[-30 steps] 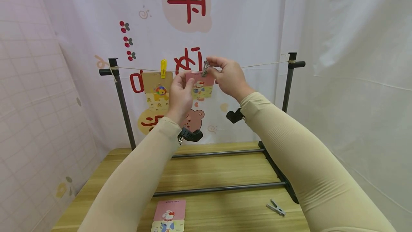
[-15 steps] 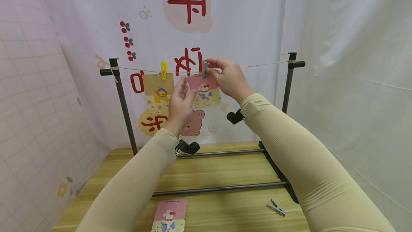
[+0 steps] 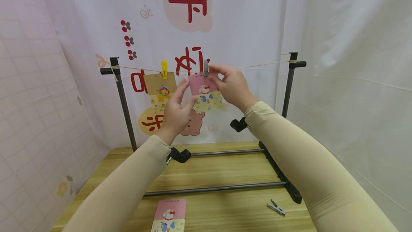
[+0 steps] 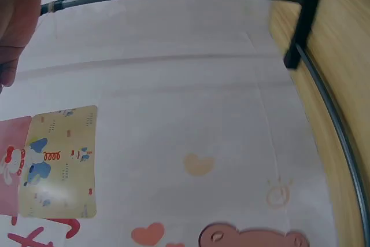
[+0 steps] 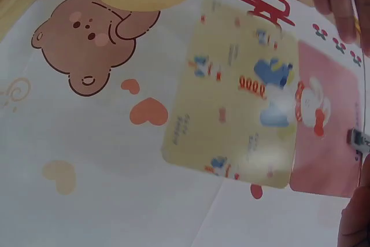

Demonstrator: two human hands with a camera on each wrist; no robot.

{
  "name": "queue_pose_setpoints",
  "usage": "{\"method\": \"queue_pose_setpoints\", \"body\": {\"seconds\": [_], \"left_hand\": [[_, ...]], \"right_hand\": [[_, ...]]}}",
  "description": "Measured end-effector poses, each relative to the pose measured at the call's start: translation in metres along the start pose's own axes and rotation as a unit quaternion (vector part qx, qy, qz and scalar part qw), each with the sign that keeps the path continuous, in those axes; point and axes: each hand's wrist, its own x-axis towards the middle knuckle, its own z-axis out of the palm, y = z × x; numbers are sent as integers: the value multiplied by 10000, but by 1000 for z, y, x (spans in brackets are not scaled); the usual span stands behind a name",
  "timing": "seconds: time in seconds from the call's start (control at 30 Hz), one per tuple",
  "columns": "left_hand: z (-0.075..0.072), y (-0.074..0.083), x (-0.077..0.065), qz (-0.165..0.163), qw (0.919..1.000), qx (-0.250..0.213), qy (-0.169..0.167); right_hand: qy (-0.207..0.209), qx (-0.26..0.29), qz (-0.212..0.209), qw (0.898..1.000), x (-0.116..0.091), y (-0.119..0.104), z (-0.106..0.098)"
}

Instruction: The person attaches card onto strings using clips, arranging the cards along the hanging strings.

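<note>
A pink and yellow rabbit card hangs from the string under a grey clip, which shows at the card's top edge in the right wrist view. My left hand is just left of the card, thumb and fingers spread and holding nothing. On the other side, my right hand has its fingertips close beside the clip and its thumb near the card's upper right corner. In the left wrist view the card hangs with its lower half unobstructed.
A tan lion card hangs to the left under a yellow clip. Dark posts carry the string. On the wooden table lie another rabbit card and a grey clip. A printed white cloth hangs behind.
My left hand has let go of the card and drawn back left and down. The card now hangs from the grey clip; my right fingers have eased off the clip, slightly right and down.
</note>
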Motion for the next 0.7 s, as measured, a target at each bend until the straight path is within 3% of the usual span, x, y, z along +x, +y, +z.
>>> {"method": "queue_pose_setpoints", "body": {"seconds": [0.17,0.37,0.57,0.7], "left_hand": [[-8,4,-16,663,9953,590,-389],[-24,3,-41,1175,9790,1214,-1137],[-39,2,-65,1165,9585,2002,-1660],[-47,-2,-81,923,9527,2192,-1894]], "right_hand": [[-87,48,-111,9999,-16,2,-4],[-199,-314,-467,9982,-42,9,-11],[-370,-768,-654,9942,-74,20,-23],[-499,-1020,-1004,9885,-100,29,-32]]}}
